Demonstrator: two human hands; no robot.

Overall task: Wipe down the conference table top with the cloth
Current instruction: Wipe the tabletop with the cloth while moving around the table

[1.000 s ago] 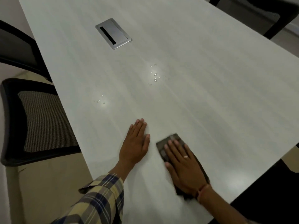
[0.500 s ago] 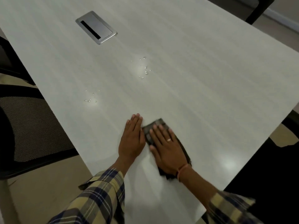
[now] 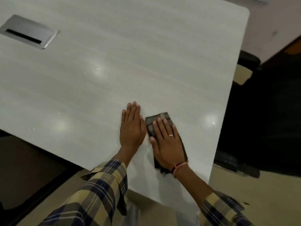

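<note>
Pale worktop [image 3: 146,54]: right hand [image 3: 167,144] presses flat on a dark cloth [image 3: 160,118]; left hand [image 3: 132,128] rests flat, fingers straight, beside it.

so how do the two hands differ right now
The right hand lies on the dark cloth and presses it to the table top; the left hand rests on the bare surface beside it. The right hand wears a ring and a wrist thread; the left shows neither. The right fingers are slightly spread, the left held together. Both lie flat, palm down, fingers straight.
</note>
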